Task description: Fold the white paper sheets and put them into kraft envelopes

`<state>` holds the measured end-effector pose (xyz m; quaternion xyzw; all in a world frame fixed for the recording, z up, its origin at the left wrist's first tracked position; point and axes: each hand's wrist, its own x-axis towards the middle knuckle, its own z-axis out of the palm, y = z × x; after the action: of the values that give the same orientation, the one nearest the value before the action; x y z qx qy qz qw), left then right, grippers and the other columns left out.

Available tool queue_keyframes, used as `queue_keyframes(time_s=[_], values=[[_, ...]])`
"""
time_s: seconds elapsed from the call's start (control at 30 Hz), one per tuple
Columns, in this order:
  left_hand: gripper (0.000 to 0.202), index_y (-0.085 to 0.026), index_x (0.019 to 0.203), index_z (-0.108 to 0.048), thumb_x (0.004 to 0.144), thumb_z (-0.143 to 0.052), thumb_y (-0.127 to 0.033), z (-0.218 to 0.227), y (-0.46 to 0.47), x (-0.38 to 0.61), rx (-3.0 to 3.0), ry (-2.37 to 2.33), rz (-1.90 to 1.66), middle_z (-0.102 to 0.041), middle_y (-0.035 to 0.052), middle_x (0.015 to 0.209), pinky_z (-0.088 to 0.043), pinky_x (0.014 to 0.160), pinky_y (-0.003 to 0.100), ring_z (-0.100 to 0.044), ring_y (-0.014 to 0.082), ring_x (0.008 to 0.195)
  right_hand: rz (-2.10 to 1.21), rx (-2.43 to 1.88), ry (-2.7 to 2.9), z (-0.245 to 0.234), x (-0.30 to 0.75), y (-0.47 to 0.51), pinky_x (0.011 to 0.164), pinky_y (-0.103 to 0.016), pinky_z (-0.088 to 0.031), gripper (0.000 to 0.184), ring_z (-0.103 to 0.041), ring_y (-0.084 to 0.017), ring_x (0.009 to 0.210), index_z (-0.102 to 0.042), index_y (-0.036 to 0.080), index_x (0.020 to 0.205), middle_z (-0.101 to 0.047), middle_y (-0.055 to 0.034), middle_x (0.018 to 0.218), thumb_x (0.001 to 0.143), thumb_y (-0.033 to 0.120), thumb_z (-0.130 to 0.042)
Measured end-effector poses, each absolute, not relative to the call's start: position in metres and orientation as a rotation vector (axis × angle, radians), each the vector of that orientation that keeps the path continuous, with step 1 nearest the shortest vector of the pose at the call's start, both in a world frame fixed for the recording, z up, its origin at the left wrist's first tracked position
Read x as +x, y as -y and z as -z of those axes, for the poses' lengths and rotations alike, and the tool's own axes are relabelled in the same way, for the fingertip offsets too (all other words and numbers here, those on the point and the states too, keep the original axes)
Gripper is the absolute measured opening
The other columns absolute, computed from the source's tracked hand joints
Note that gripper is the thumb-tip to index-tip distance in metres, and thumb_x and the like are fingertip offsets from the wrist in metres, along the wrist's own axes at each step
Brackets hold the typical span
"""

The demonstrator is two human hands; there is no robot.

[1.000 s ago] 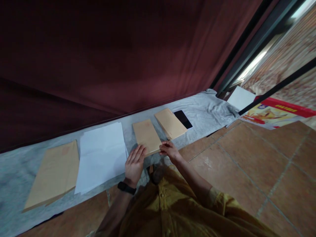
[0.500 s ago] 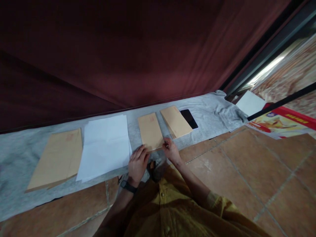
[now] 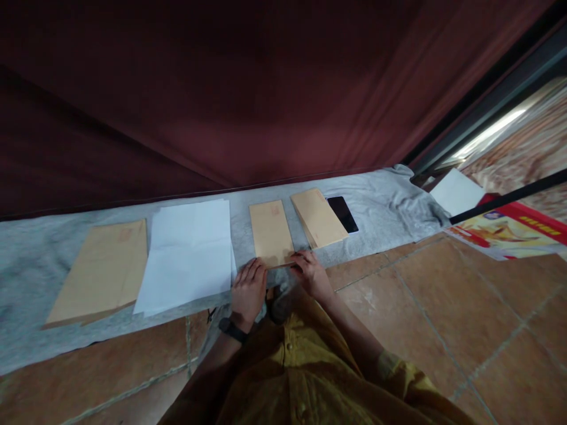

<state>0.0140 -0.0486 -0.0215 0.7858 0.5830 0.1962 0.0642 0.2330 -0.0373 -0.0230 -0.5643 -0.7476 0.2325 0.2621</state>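
A small brown envelope [image 3: 270,231] lies on a grey cloth [image 3: 381,203] spread on the floor. My left hand [image 3: 248,289] rests flat at its near left corner, fingers stretched out, a black watch on the wrist. My right hand [image 3: 310,270] touches the envelope's near right corner with curled fingers. A stack of similar small envelopes [image 3: 318,217] sits just to the right. White paper sheets [image 3: 188,252] lie to the left, and a large brown envelope [image 3: 101,273] lies beyond them.
A black phone [image 3: 342,213] lies beside the envelope stack. A dark red curtain [image 3: 230,88] hangs behind the cloth. A white sheet [image 3: 456,192] and a red printed box [image 3: 509,227] lie at the right on the brown tiled floor [image 3: 443,307].
Both hands slid toward me to the near edge of the small envelope. The view shifted slightly, so the things sit a little higher and further right.
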Motion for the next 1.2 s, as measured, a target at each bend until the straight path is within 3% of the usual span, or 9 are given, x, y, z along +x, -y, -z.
queue_keyframes(time_s=[0.17, 0.33, 0.5, 0.73, 0.87, 1.0, 1.2], values=[[0.031, -0.014, 0.115, -0.069, 0.098, -0.043, -0.02, 0.023, 0.049, 0.016, 2.451, -1.801, -0.525, -0.068, 0.013, 0.13, -0.044, 0.107, 0.041, -0.058, 0.0265, 0.127, -0.603, -1.51, 2.015, 0.024, 0.232, 0.027, 0.102, -0.041, -0.048, 0.017, -0.058, -0.025, 0.108, -0.071, 0.02, 0.109, -0.065, -0.01, 0.112, 0.095, 0.021, -0.061], [0.025, -0.017, 0.109, -0.068, 0.095, -0.048, -0.016, 0.024, 0.046, 0.018, 2.52, -1.858, -0.488, -0.072, 0.0116, 0.121, -0.047, 0.097, 0.04, -0.064, 0.0261, 0.114, -0.578, -1.488, 1.946, 0.031, 0.23, 0.022, 0.095, -0.039, -0.051, 0.011, -0.061, -0.024, 0.1, -0.072, 0.023, 0.1, -0.066, -0.0077, 0.104, 0.095, 0.022, -0.063], [0.021, -0.018, 0.102, -0.068, 0.096, -0.047, -0.019, 0.02, 0.044, 0.022, 2.529, -1.933, -0.431, -0.073, 0.0104, 0.109, -0.047, 0.086, 0.04, -0.065, 0.0263, 0.099, -0.526, -1.51, 1.932, 0.034, 0.228, 0.021, 0.092, -0.038, -0.052, 0.01, -0.061, -0.023, 0.097, -0.071, 0.023, 0.099, -0.065, -0.0073, 0.1, 0.094, 0.021, -0.063], [0.023, -0.019, 0.101, -0.068, 0.098, -0.046, -0.024, 0.018, 0.042, 0.024, 2.493, -1.956, -0.457, -0.073, 0.0089, 0.103, -0.047, 0.083, 0.04, -0.064, 0.0259, 0.095, -0.478, -1.529, 1.936, 0.036, 0.227, 0.019, 0.089, -0.038, -0.051, 0.007, -0.06, -0.024, 0.094, -0.069, 0.021, 0.096, -0.065, -0.0075, 0.097, 0.093, 0.021, -0.063], [0.03, -0.015, 0.117, -0.066, 0.097, -0.045, -0.02, 0.018, 0.044, 0.023, 2.513, -1.941, -0.464, -0.071, 0.0127, 0.121, -0.048, 0.095, 0.043, -0.065, 0.0271, 0.108, -0.445, -1.573, 1.936, 0.039, 0.226, 0.018, 0.088, -0.038, -0.05, 0.004, -0.06, -0.024, 0.095, -0.068, 0.021, 0.093, -0.064, -0.0076, 0.095, 0.092, 0.021, -0.064], [0.048, -0.014, 0.138, -0.056, 0.092, -0.044, -0.012, 0.022, 0.054, 0.029, 2.741, -1.658, -0.414, -0.054, 0.0131, 0.15, -0.03, 0.121, 0.049, -0.045, 0.0271, 0.142, -0.431, -1.585, 1.946, 0.039, 0.225, 0.018, 0.089, -0.038, -0.05, 0.005, -0.059, -0.024, 0.096, -0.067, 0.021, 0.094, -0.064, -0.0076, 0.095, 0.093, 0.022, -0.063], [0.054, -0.008, 0.148, -0.045, 0.095, -0.04, -0.018, 0.039, 0.064, 0.045, 2.902, -1.344, -0.288, -0.043, 0.0127, 0.158, -0.026, 0.125, 0.042, -0.035, 0.023, 0.149, -0.444, -1.578, 1.947, 0.037, 0.225, 0.017, 0.088, -0.036, -0.049, 0.006, -0.059, -0.024, 0.095, -0.066, 0.021, 0.092, -0.063, -0.0077, 0.094, 0.094, 0.023, -0.061]])
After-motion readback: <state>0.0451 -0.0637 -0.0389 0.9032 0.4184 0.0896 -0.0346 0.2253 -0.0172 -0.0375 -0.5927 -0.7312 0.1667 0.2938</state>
